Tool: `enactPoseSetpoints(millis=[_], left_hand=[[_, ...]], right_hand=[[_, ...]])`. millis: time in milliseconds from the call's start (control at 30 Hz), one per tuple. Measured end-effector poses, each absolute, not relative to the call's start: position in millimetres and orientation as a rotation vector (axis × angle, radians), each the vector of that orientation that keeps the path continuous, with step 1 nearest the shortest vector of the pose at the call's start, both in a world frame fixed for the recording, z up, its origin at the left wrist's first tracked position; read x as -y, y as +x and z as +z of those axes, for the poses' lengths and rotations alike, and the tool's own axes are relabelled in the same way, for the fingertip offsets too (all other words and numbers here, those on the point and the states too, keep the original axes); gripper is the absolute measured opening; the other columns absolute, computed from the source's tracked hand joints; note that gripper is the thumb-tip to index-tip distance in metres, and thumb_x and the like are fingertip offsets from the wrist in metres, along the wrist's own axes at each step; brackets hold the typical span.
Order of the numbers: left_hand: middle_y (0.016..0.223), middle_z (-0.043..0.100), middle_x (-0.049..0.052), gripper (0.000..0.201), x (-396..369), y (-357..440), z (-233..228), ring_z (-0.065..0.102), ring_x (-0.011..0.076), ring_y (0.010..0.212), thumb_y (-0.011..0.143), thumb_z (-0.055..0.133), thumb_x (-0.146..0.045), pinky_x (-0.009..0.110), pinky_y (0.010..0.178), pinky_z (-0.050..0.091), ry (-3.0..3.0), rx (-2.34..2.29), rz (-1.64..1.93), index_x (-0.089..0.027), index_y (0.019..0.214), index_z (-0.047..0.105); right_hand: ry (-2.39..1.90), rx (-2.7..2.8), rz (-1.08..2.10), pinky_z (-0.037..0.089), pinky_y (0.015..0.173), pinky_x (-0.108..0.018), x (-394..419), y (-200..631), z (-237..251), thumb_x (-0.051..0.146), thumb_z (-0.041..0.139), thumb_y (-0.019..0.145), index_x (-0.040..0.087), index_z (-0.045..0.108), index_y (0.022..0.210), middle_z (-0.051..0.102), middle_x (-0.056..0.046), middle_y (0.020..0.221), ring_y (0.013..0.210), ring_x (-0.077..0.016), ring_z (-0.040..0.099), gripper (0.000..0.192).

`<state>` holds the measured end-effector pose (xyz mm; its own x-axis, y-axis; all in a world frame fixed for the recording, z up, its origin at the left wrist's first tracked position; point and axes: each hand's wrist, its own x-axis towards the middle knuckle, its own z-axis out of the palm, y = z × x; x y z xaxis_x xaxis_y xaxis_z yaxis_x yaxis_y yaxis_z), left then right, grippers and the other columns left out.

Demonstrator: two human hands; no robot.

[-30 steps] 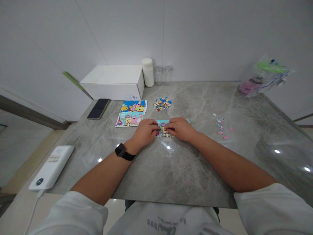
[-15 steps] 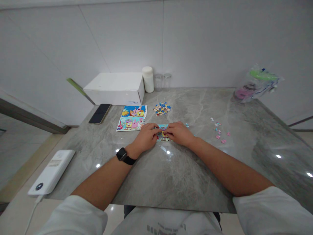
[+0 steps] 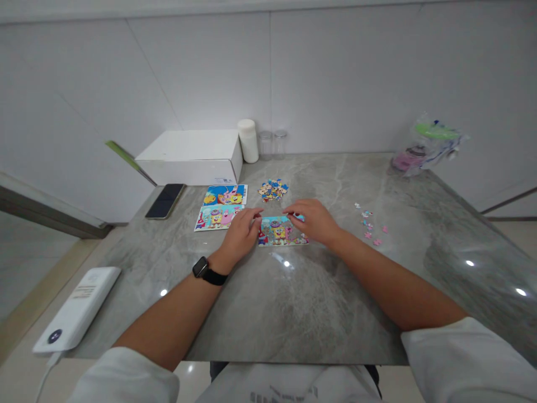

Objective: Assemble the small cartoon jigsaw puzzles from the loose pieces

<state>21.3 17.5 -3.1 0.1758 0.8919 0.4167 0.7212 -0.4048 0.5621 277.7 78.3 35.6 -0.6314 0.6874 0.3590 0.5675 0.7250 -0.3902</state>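
A small cartoon jigsaw puzzle (image 3: 277,232) lies flat on the grey table between my hands, with a grey patch showing among its pieces toward the right. My left hand (image 3: 242,234) rests at its left edge, thumb and fingers apart, with nothing visible in it. Over the puzzle's upper right corner is my right hand (image 3: 315,221); a gap shows between thumb and forefinger, and I see no piece there. Loose pink and pale puzzle pieces (image 3: 368,226) lie to the right. A pile of blue and yellow pieces (image 3: 272,190) sits behind the puzzle.
Two picture cards (image 3: 216,218) lie left of the puzzle. Farther back stand a white box (image 3: 188,157), a white bottle (image 3: 248,143) and two glass jars (image 3: 279,145). A phone (image 3: 166,200) and a white power bank (image 3: 79,308) are on the left; a plastic bag (image 3: 423,145) is back right.
My hands have drawn apart, uncovering the middle of the puzzle. The right hand has lifted toward its upper right corner, and the left has shifted left. The camera view has moved slightly.
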Motion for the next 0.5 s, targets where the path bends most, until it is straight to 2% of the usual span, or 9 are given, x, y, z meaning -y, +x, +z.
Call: enactPoseSetpoints(millis=[133,233,500], left_hand=[[0.105,0.072,0.008,0.04,-17.7,19.8,-2.3,0.067,0.0226,0.103,0.112,0.034,-0.041,0.039,0.097,0.052,2.064,-1.559,1.142,-0.021,0.107,0.068],[0.09,0.068,0.006,0.048,-17.7,18.6,-4.4,0.064,0.0211,0.089,0.112,0.028,-0.044,0.037,0.086,0.052,1.953,-1.581,1.228,-0.021,0.09,0.064],[0.073,0.055,0.003,0.058,-18.7,19.0,-2.2,0.054,0.0192,0.073,0.11,0.021,-0.057,0.033,0.074,0.046,1.792,-1.635,1.262,-0.023,0.073,0.049]], right_hand=[[-1.002,2.202,0.315,0.05,0.086,-0.034,-84.6,296.1,64.1,0.024,0.06,0.097,0.022,0.08,0.108,0.079,-0.006,0.096,0.085,-0.0202,0.07,0.023],[-1.08,2.08,0.232,0.053,0.086,-0.035,-86.6,311.0,84.7,0.027,0.061,0.095,0.024,0.081,0.105,0.078,-0.005,0.094,0.086,-0.0214,0.07,0.022],[-1.166,1.927,0.127,0.057,0.084,-0.037,-90.2,341.0,111.9,0.032,0.062,0.094,0.025,0.081,0.102,0.08,-0.006,0.095,0.087,-0.0224,0.072,0.023]])
